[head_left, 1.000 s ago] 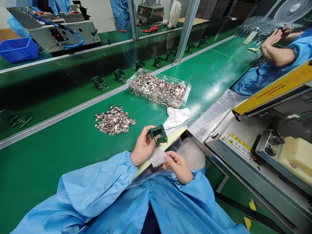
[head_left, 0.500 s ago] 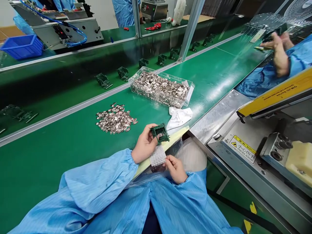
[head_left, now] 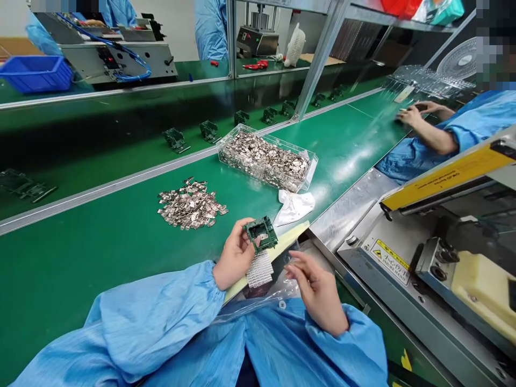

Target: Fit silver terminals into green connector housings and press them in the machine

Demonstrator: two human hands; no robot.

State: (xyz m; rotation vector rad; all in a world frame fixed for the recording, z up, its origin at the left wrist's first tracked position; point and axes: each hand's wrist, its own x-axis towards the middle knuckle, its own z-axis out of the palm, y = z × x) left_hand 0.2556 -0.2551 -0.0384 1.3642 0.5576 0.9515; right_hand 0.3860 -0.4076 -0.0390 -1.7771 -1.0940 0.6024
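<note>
My left hand [head_left: 235,255] is closed around a green plastic frame [head_left: 261,233] with a square opening, the thumb at its near edge. A sheet of small silvery-white rectangles [head_left: 260,269] hangs just below the frame, in the same hand. My right hand [head_left: 316,290] is raised to the right of the sheet, apart from it. Its index finger is stretched out and a gap shows between the fingertips, with nothing I can make out there. Pale yellow paper [head_left: 291,236] and clear plastic film lie beneath the hands, over my lap.
Small metal pieces lie in a pile [head_left: 191,204] on the green belt [head_left: 121,242]. More fill a clear tray [head_left: 312,174], beside crumpled white material [head_left: 296,207]. Green frames [head_left: 176,140] line the far ledge. A machine [head_left: 397,252] stands right; beyond it is a co-worker's arm [head_left: 435,134].
My right hand has let go of the sheet's edge and moved right, its fingers spreading. My left hand keeps the frame and sheet. The co-worker's hands have moved, and my view has shifted slightly.
</note>
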